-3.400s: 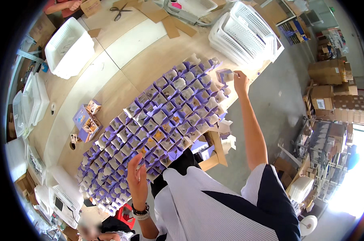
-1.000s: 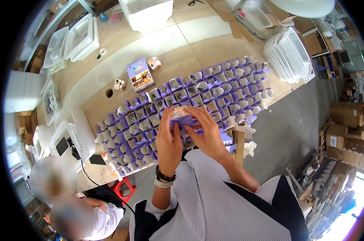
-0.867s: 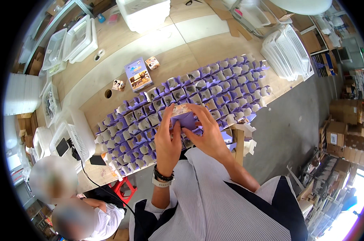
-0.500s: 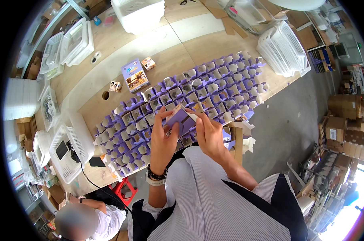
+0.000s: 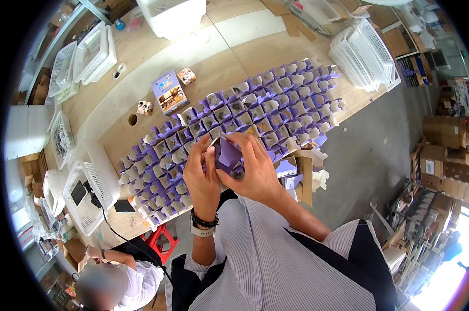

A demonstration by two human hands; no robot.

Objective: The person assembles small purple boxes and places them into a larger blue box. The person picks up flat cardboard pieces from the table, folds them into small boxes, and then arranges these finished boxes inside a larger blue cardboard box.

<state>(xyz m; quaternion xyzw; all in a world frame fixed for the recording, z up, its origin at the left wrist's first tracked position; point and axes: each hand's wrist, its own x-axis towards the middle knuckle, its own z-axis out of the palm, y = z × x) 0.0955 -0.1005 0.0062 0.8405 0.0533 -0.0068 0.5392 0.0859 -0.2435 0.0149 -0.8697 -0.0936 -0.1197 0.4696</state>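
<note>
Between both hands, above the near side of the table, is a small purple cardboard box [image 5: 229, 154] with a flap standing up. My left hand [image 5: 201, 173] grips its left side, fingers bent round the edge. My right hand [image 5: 254, 167] holds the other side, its thumb across the lower front and its fingers along the top. The box's contents cannot be made out. Under and beyond the hands stand rows of open small purple boxes [image 5: 238, 107], packed close, grey-white inside with flaps up.
A larger purple printed box [image 5: 170, 93] stands behind the rows, with small printed boxes [image 5: 187, 76] beside it. White baskets [image 5: 363, 56] are stacked far right; another basket [image 5: 89, 194] stands left. A cardboard carton [image 5: 305, 179] is near my right arm. A person [image 5: 133, 282] sits lower left.
The box in my hands has turned, and its raised flap now shows. My right hand has moved left and closed round its side. The view has shifted slightly.
</note>
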